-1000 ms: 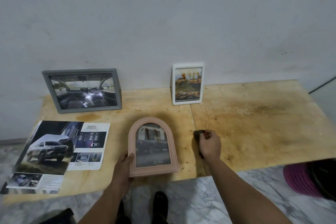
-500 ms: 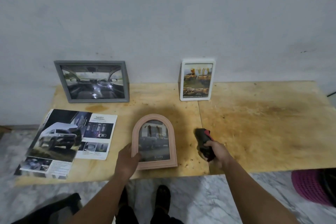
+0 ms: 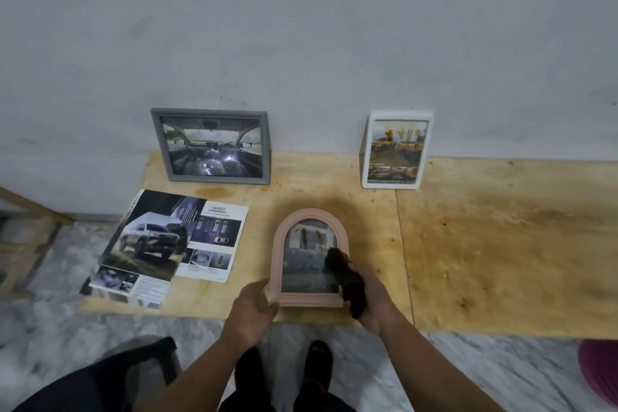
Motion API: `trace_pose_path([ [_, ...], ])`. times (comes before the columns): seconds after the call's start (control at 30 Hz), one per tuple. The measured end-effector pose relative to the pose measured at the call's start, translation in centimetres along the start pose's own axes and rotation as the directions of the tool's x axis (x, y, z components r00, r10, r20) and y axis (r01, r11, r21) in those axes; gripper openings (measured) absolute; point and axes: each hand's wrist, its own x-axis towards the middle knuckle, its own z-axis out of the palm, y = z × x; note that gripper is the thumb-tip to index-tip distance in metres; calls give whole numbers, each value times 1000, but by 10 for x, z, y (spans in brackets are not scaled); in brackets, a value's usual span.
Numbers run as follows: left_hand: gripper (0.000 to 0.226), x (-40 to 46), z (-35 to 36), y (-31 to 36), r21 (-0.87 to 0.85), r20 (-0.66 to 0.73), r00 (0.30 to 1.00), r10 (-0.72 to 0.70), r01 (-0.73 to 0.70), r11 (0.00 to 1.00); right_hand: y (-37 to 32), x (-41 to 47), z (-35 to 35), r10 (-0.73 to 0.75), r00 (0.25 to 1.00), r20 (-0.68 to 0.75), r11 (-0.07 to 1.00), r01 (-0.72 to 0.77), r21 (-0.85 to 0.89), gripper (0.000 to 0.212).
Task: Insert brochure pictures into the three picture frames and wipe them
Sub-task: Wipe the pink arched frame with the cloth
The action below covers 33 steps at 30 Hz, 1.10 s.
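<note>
- The grey frame (image 3: 214,145) stands upright against the wall at the back left of the plywood table (image 3: 501,244) and holds a picture of a car interior.
- The white frame (image 3: 396,150) stands upright at the back centre, well apart from the grey one, with a yellowish car picture in it.
- The pink arched frame (image 3: 309,257) lies flat near the front edge and holds a dim brochure picture behind its glass.
- An open brochure (image 3: 170,244) lies flat to the left of the pink frame, showing a car and a "SAFETY" page.
- The left hand (image 3: 255,306) grips the lower left corner of the pink frame, its thumb on the rim.
- The right hand (image 3: 373,294) is curled round a dark cloth (image 3: 344,276), which rests on the right side of the glass.
- Half a second ago the cloth was on the table to the right of the frame, apart from it; now it lies over the glass.
- The left hand has stayed at the same corner.
</note>
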Motion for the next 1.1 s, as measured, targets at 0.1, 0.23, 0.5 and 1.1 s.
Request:
trace_pose_path([
  [0.1, 75, 9, -1, -5, 129, 28, 995, 92, -95, 987, 14, 3, 21, -136, 986, -101, 931, 92, -352, 39],
  [0.23, 93, 35, 1, -12, 393, 37, 975, 218, -215, 894, 22, 6, 36, -262, 965, -30, 832, 210, -513, 30],
  [0.5, 113, 96, 3, -41, 635, 170, 861, 480, -468, 614, -26, 41, 69, -517, 849, 109, 509, 407, -758, 44],
  [1.1, 137, 101, 14, -62, 563, 102, 783, 614, -554, 613, 7, 94, 97, -494, 738, 459, -598, 94, -796, 42],
])
